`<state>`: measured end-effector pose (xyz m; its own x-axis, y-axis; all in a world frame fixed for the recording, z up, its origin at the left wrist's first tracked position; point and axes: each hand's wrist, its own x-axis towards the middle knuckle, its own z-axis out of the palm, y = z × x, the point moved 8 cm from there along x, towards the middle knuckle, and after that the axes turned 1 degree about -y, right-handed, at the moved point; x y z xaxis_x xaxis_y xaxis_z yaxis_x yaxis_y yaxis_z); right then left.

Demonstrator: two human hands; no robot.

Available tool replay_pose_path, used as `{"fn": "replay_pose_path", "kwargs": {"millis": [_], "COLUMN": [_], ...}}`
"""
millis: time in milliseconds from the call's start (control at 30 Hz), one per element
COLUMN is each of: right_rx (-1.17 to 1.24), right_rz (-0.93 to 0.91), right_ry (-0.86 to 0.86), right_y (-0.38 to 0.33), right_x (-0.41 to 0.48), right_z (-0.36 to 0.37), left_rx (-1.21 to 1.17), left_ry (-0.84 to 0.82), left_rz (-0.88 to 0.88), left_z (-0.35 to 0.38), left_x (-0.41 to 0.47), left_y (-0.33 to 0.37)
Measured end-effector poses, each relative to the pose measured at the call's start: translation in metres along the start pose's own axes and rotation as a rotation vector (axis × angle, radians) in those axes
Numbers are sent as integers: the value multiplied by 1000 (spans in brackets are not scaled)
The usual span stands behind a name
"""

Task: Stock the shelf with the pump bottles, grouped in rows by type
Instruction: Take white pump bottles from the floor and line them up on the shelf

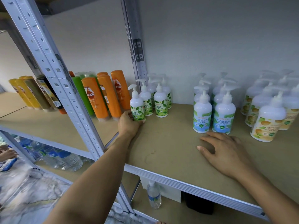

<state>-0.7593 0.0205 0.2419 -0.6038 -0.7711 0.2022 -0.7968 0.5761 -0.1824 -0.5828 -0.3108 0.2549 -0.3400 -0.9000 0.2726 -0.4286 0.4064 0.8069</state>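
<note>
On the brown shelf board (169, 143) stand three groups of white pump bottles. At the left are green-leaf ones (161, 102), in the middle blue-label cool mint ones (224, 113), at the right orange-label ones (267, 123). My left hand (129, 123) grips the base of the front green-leaf bottle (137, 105), which stands upright on the board at the front of its row. My right hand (226, 152) lies flat on the board, fingers spread, just in front of the two front cool mint bottles, holding nothing.
A perforated metal upright (68, 88) stands left of my left arm. Beyond it, orange, green and yellow shampoo bottles (95, 97) fill the neighbouring shelf. Water bottles (153, 194) are on the lower shelf. The shelf's metal front edge (194, 183) runs under my forearms.
</note>
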Motion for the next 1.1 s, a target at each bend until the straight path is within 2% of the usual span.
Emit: {"fn": "replay_pose_path", "kwargs": {"millis": [1100], "right_rx": [-2], "right_rz": [3], "right_ry": [-11], "right_y": [-2], "right_x": [-3], "right_z": [-4], "left_rx": [87], "left_ry": [-3], "left_rz": [23], "left_z": [4], "left_x": [3], "left_y": [0]}}
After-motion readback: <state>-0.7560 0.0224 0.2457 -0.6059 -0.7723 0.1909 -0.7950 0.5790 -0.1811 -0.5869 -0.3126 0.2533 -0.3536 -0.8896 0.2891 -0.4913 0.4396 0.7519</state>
